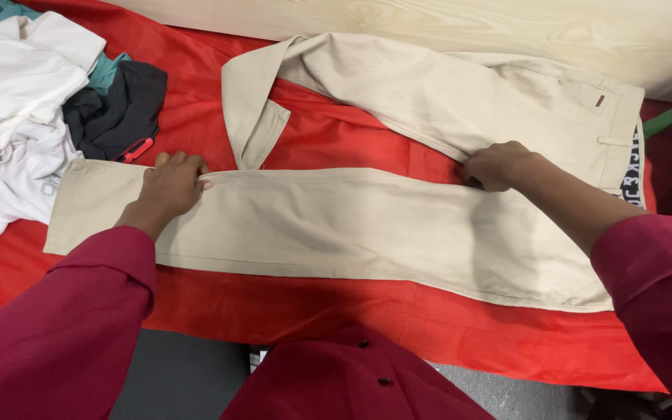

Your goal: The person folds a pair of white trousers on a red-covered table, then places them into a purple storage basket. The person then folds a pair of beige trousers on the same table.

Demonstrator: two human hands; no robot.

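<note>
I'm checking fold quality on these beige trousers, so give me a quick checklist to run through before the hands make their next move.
1. Near leg lies flat and straight on the red cloth: ok; the beige trousers look smooth along that leg.
2. Far leg straight: not ok; it angles away and its cuff is folded back on itself.
3. Left hand pressing the near leg's upper edge: ok.
4. Right hand at the crotch where the legs meet: ok, though its fingertips are hidden.
5. Pile of clothes apart from the trousers: not ok; the white clothes touch or overlap the near cuff.
6. Waistband flat: cannot tell; the right sleeve covers part.
</note>
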